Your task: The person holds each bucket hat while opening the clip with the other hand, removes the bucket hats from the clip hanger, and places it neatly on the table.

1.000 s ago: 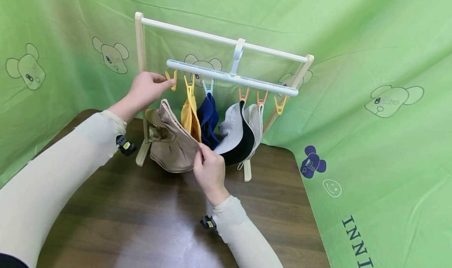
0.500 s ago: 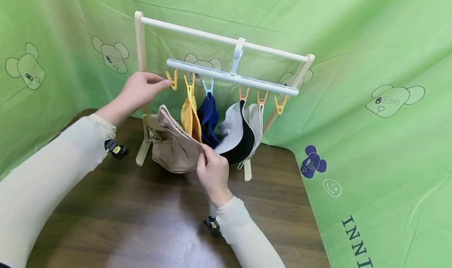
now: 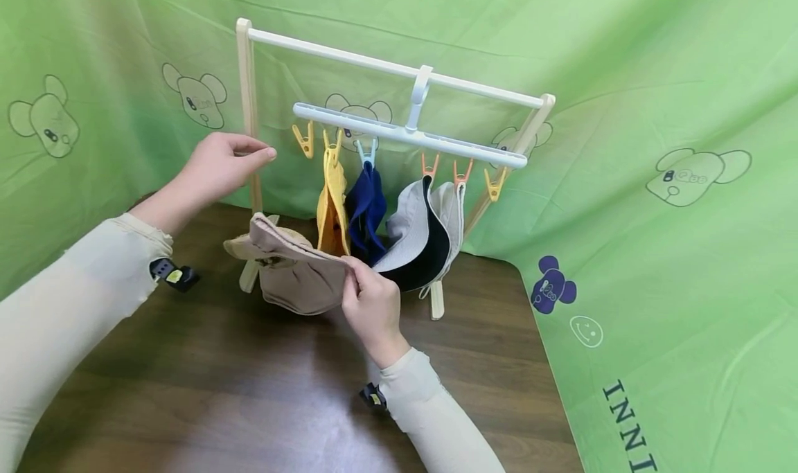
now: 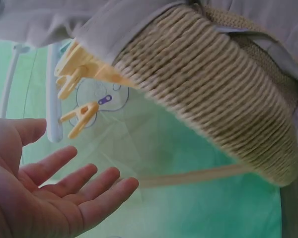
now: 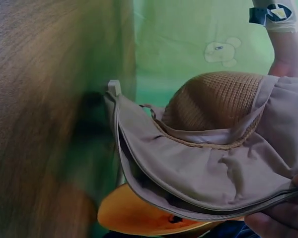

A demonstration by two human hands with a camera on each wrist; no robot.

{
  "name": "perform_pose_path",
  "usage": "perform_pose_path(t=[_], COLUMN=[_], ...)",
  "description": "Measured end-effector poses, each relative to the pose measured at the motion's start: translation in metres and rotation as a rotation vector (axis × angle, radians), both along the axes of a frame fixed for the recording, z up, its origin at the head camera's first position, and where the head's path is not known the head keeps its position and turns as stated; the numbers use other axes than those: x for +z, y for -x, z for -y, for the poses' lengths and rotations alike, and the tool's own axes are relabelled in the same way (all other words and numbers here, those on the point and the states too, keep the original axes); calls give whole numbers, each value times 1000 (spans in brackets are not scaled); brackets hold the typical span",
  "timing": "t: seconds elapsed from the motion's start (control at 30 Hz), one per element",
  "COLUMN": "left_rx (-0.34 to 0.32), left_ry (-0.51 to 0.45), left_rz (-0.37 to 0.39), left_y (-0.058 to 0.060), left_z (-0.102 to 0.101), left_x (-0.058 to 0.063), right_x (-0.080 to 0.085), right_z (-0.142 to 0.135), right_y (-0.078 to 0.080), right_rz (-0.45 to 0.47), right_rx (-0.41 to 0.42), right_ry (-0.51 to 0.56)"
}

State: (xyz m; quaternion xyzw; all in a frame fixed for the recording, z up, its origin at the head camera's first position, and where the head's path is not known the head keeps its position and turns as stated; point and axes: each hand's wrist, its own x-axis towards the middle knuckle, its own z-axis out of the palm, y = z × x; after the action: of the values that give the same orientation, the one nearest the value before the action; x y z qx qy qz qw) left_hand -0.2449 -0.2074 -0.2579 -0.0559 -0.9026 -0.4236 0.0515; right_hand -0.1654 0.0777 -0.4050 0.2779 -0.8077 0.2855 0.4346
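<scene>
Fabric backdrop point(image 3: 648, 85), bright green and printed with cartoon animal heads, surrounds a dark wooden table point(image 3: 249, 390). On it stands a drying rack point(image 3: 349, 58) of pale wood with a white top rod, and a light-blue hanger point(image 3: 374, 126) is hooked over that rod. With only the one hook carrying it, the hanger could probably swing or slide if a sleeve or brim knocked it.

Below its left part, in front of the rack, is the beige hat point(image 3: 302, 282), with a woven crown point(image 4: 208, 89) and a soft fabric brim. It is tilted and held at one edge alone, so its free side may sag, or the hat may twist loose if that pinch slackens. Whether it touches the yellow hat point(image 3: 332, 203) just behind is hard to tell; a snag there might drag that one off. Farther along hang a blue cloth point(image 3: 366, 199), a grey-and-black hat point(image 3: 408, 237) and a pale grey hat point(image 3: 451, 213).

The right hand point(image 3: 374, 310) pinches the beige brim between thumb and curled fingers. The left hand point(image 3: 218, 161) holds nothing, fingers loosely extended, near the bare yellow clip point(image 3: 304, 144) at the hanger's left end.
</scene>
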Motion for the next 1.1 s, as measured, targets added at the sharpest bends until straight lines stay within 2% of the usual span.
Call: perform_pose_path(t=[0.23,0.4,0.57,0.7,0.9,1.1], left_rx=[15,19,32,30,27,34], left_ry=[24,32,59,52,52,70], left_rz=[-6,-13,-35,-16,18,30], left_y=[-11,-18,-20,-21,-24,-26], left_z=[17,27,35,43,52,55], left_x=[-5,-8,-12,-15,-18,-23], right_x=[2,1,-3,-6,-7,-7], right_z=[6,9,10,12,13,15], right_y=[-3,-7,-11,-13,-18,-24], right_rz=[-58,-104,-197,-268,-318,-386], right_rx=[33,49,77,105,169,222], right_ry=[-70,-165,-243,-280,-314,-395])
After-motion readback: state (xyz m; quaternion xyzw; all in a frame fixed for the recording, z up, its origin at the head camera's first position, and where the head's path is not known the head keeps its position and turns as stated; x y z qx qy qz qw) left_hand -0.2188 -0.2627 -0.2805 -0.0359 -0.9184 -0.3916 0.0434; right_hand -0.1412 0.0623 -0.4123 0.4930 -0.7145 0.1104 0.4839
